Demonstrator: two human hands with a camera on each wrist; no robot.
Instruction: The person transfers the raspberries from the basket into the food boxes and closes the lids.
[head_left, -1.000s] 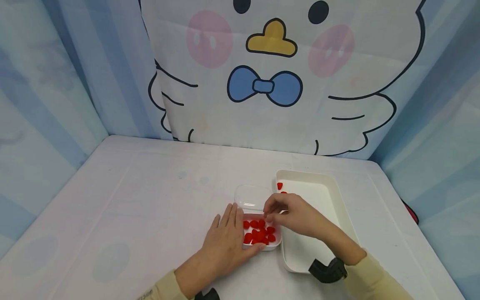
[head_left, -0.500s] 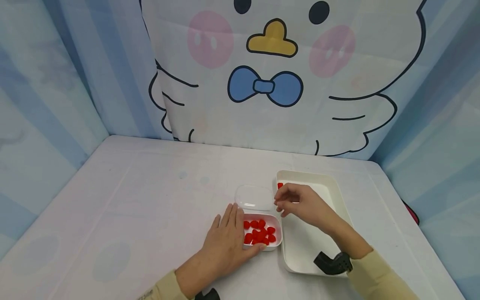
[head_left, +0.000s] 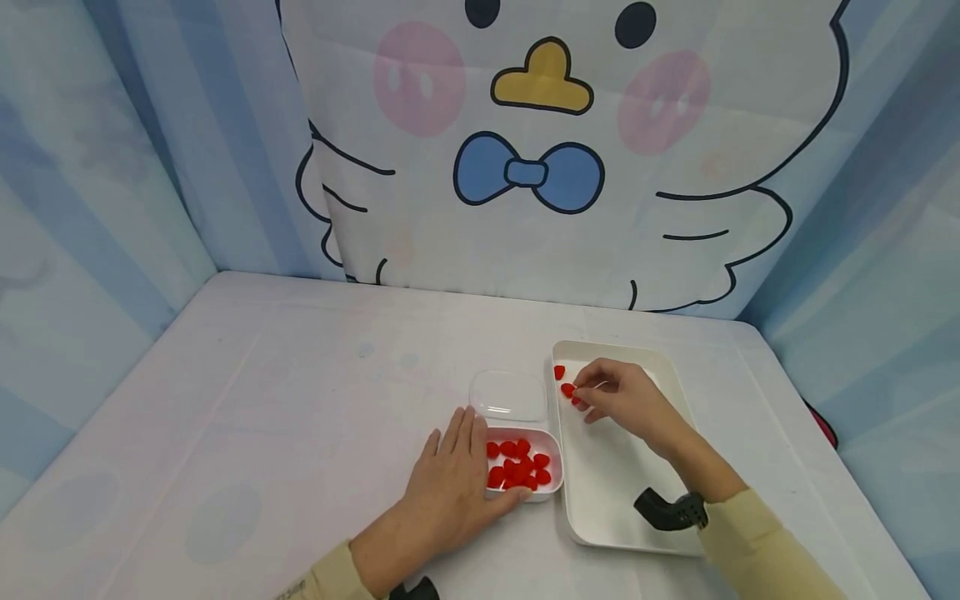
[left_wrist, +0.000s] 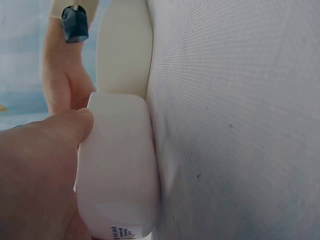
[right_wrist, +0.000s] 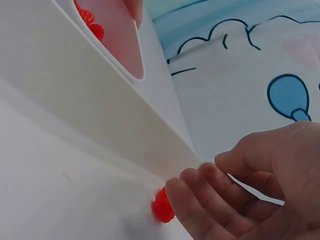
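Observation:
My left hand (head_left: pixel 448 490) lies along the left side of a small white box (head_left: pixel 555 487), its fingers straight and its thumb at the near rim. Several red raspberries (head_left: pixel 521 468) sit inside the box. My right hand (head_left: pixel 621 402) is over the back left of the white tray (head_left: pixel 611 508), fingers bent, tips at a raspberry (head_left: pixel 567 389). In the right wrist view the fingers partly cover a raspberry (right_wrist: pixel 163 206); whether they pinch it is hidden. Another raspberry (head_left: pixel 559 372) lies by the tray's back left corner.
A clear plastic lid (head_left: pixel 508 395) lies on the white table (head_left: pixel 300 400) just behind the box. The tray stands right beside the box, its raised wall between them. A cloth printed with a cartoon face (head_left: pixel 525 250) hangs behind, and blue curtains (head_left: pixel 870 250) flank the table.
My right hand has moved from above the box, back and to the right, down to the raspberries in the tray. My left hand has stayed against the box.

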